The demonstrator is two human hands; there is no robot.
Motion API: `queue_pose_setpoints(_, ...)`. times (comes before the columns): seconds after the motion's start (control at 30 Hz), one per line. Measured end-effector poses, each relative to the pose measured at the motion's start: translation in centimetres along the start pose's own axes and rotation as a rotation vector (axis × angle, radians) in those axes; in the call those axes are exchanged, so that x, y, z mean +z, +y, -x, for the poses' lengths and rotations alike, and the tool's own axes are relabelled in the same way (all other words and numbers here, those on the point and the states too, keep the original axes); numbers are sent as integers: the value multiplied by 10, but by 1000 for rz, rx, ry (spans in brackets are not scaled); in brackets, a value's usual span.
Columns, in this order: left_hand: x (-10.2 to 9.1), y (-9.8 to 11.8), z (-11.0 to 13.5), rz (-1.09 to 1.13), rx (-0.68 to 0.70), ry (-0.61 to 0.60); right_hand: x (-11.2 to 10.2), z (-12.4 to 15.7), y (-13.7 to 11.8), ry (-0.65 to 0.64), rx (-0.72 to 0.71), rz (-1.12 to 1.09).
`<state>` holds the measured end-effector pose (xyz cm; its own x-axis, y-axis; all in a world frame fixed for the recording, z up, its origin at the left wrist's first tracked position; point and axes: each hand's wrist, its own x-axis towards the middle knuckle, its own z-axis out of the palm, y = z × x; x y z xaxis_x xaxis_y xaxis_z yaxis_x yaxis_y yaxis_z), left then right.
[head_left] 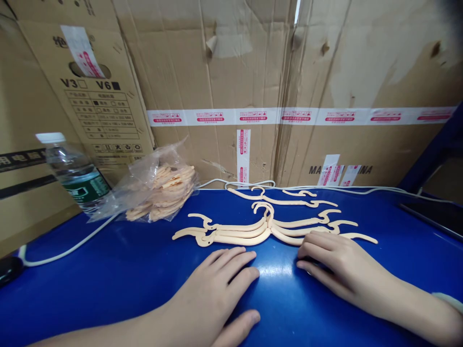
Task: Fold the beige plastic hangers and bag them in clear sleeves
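Several cream plastic folding hangers [240,240] lie together on the blue table, hooks toward the back and their hinged end pieces turned outward. Another such hanger [285,200] is behind them, close to the cardboard. My left hand [217,289] rests just in front of the hangers on the left, fingers stretched out and thumb apart, holding nothing. My right hand [336,262] is at the right arm of the front hanger and covers part of it. Its fingers are loosely bent, with a gap to the thumb; whether they touch the hanger is hidden.
A clear plastic bag [159,190] with flat, pale tan pieces is at the back left, beside a water bottle [77,173]. A white cable [68,255] runs along the left and back. Cardboard [213,72] walls the back. A dark flat device [434,217] is at the right edge.
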<state>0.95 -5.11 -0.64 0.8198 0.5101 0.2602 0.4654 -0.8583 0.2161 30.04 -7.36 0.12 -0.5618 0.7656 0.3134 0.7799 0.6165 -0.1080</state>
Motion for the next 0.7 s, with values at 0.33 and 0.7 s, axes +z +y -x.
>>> queue_pose_setpoints(0.33,3,-4,-3,-25,53,2,1,0,-1,-9,1,26)
queue_pose_setpoints(0.7,-9,2,-7,-70,23,-103,-1,-1,-3,0,-10,34)
